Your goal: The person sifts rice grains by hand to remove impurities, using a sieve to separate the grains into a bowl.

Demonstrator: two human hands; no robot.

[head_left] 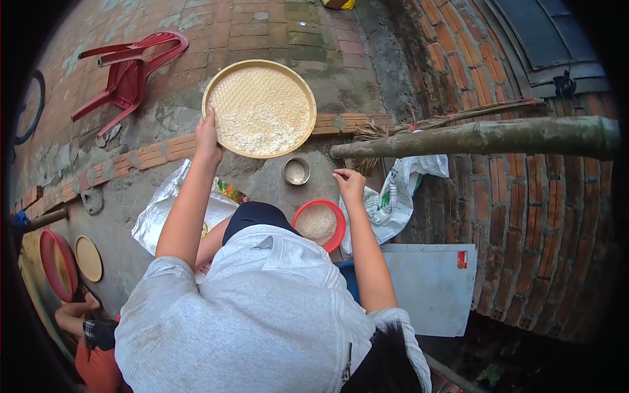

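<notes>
On a brick yard by a wall, the left hand point(208, 139) pinches the tray point(259, 109) rim, holding its grain level above the ground, while the right hand point(349, 184), fingers loosely curled and empty, hovers over the red bowl point(319, 224).

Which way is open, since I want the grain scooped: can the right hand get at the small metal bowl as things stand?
Probably yes. The right hand hangs empty just beside the small metal bowl, with nothing between them; the left hand holds the woven tray clear above it.
</notes>
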